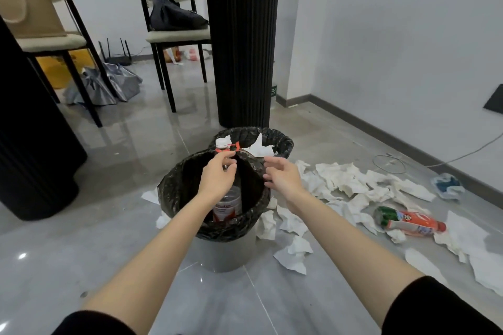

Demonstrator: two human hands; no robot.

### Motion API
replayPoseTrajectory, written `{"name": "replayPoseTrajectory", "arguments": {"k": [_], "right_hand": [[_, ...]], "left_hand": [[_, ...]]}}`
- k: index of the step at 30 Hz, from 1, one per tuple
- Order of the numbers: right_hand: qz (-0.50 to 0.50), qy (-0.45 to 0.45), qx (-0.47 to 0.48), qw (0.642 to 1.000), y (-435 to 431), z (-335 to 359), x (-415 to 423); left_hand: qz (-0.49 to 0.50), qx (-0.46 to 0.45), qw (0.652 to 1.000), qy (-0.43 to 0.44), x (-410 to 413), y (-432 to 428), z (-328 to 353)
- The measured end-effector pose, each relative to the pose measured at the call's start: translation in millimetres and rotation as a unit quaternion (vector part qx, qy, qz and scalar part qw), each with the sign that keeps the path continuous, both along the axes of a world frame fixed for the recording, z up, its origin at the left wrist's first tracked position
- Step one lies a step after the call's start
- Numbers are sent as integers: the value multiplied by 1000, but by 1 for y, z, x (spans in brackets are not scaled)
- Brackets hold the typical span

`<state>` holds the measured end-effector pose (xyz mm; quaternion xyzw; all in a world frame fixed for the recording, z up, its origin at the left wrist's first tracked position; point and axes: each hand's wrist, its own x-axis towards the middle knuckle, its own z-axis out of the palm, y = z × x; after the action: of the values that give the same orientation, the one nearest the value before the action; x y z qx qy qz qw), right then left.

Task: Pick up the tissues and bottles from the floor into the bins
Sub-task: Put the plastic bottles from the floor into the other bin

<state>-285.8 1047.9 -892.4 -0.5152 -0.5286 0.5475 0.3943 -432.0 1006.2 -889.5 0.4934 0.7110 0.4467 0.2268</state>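
Gripping a clear bottle (227,205) by its neck, the left hand (217,175) curls its fingers and thumb round it just under the white cap; the bottle stands upright with its lower part inside the near bin (226,253), which is lined with a black bag; the right hand (283,179) hovers at the right side of that bin's rim, fingers loosely curled and holding nothing, though whether the fingertips touch the liner cannot be told; just beyond stands the far bin (285,144), also bagged in black, with a white tissue (260,148) sticking up inside it; crumpled tissues (345,182) lie scattered on the grey floor to the right of both bins, a few more touching the near bin's base; a red bottle (408,223) lies on its side among them, further right; behind the bins rises a black ribbed table leg (242,41).
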Motion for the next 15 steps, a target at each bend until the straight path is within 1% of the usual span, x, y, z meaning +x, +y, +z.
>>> {"name": "replayPoseTrajectory", "arguments": {"k": [6,15], "right_hand": [[-63,-20,-2,998,-3,-9,60],[-117,-64,-68,989,-18,-50,153]], "left_hand": [[-96,18,995,5,56,2,10],[-178,-45,983,20,124,-3,-25]]}}
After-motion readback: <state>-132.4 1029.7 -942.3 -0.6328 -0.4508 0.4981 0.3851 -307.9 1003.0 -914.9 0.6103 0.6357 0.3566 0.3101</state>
